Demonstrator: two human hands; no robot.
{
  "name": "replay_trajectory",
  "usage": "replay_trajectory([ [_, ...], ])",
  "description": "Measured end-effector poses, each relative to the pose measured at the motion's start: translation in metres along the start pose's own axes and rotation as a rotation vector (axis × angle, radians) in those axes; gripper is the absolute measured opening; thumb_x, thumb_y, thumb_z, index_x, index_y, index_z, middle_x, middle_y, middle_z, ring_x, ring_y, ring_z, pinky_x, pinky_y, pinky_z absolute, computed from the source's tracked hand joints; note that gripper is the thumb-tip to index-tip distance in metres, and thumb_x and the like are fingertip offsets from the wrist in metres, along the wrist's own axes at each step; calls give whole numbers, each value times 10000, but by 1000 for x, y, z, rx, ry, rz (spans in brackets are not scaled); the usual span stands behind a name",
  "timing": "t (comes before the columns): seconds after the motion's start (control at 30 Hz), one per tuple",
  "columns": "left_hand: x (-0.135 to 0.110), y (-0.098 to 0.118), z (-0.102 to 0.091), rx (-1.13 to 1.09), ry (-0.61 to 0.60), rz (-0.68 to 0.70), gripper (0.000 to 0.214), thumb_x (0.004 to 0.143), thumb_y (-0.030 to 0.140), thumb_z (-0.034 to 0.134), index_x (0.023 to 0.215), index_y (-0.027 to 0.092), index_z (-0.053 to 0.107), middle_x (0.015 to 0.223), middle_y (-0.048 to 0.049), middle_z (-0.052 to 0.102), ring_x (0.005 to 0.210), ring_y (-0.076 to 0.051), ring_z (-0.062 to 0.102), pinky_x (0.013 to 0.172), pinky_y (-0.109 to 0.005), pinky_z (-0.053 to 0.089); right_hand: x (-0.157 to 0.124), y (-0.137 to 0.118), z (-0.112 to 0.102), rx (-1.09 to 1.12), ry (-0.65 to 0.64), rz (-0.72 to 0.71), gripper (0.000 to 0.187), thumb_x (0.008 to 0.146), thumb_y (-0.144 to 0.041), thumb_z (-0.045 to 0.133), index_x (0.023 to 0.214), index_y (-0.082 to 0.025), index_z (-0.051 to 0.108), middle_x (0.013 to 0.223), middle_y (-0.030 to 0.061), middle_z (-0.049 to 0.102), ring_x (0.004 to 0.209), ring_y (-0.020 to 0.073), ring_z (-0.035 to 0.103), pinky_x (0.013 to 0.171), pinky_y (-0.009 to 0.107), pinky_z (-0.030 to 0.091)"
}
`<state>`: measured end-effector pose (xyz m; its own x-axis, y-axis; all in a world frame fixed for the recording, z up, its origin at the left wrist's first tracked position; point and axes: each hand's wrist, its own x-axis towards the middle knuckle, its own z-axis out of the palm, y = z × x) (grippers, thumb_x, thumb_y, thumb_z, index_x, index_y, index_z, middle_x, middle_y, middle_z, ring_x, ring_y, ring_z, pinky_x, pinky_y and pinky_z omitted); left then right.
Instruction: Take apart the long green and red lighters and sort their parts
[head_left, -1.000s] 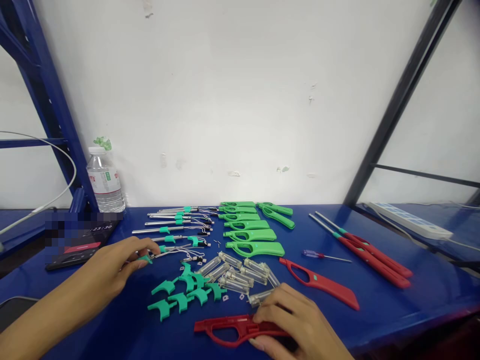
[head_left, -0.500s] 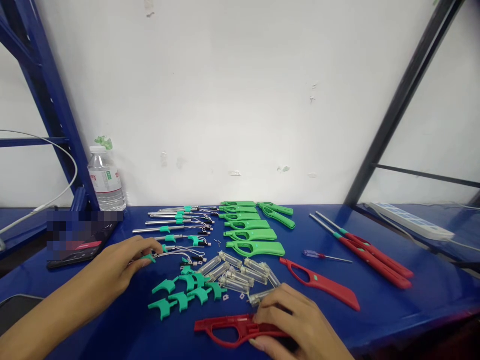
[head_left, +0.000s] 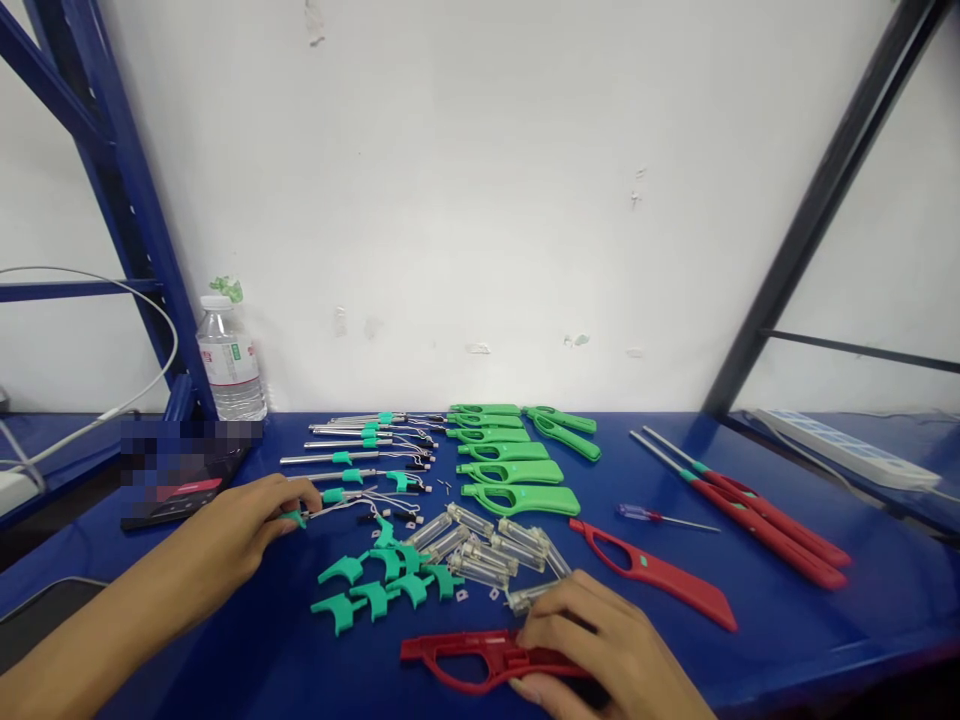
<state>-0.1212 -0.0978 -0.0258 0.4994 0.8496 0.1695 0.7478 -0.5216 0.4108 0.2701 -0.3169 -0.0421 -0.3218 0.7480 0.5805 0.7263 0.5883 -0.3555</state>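
My left hand (head_left: 259,520) pinches a lighter rod assembly by its green collar (head_left: 295,518); thin wires trail from it to the right, and its metal rod is hidden by the hand. My right hand (head_left: 600,640) grips the rear of a red lighter handle half (head_left: 450,648), whose inner side faces up near the table's front. Between the hands lie several green triggers (head_left: 379,597) and several clear fuel tanks (head_left: 484,560). More metal lighter rods (head_left: 319,459) with wires lie in a row beyond my left hand.
Green handle halves (head_left: 525,499) lie at the back middle. To the right are another red handle half (head_left: 675,587), a screwdriver (head_left: 660,517) and two red lighters (head_left: 757,525). A water bottle (head_left: 231,370), a dark phone-like device (head_left: 195,490) and a power strip (head_left: 847,450) stand around the edges.
The camera view has shifted slightly. My left hand has drawn the rod assembly a little to the left, its wires following. My right hand stays on the red handle half.
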Motion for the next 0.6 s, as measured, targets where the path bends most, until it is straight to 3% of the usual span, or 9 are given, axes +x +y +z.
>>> replay_trajectory([
  [0.33, -2, -6, 5, 39, 9, 25, 154, 1018, 285, 580, 1064, 193, 695, 1081, -43, 715, 980, -220, 652, 917, -391, 495, 0, 0, 0, -30, 25, -18, 154, 1066, -434, 780, 1050, -284, 748, 994, -31, 826, 858, 154, 782, 803, 218, 597],
  [0.6, -1, -9, 13, 65, 46, 40, 234, 1083, 382, 575, 1098, 190, 708, 1064, -39, 716, 951, -209, 659, 899, -392, 511, 2, -1, -1, -68, 42, -43, 220, 1104, -501, 703, 1051, -290, 743, 973, -32, 828, 838, 148, 795, 760, 203, 602],
])
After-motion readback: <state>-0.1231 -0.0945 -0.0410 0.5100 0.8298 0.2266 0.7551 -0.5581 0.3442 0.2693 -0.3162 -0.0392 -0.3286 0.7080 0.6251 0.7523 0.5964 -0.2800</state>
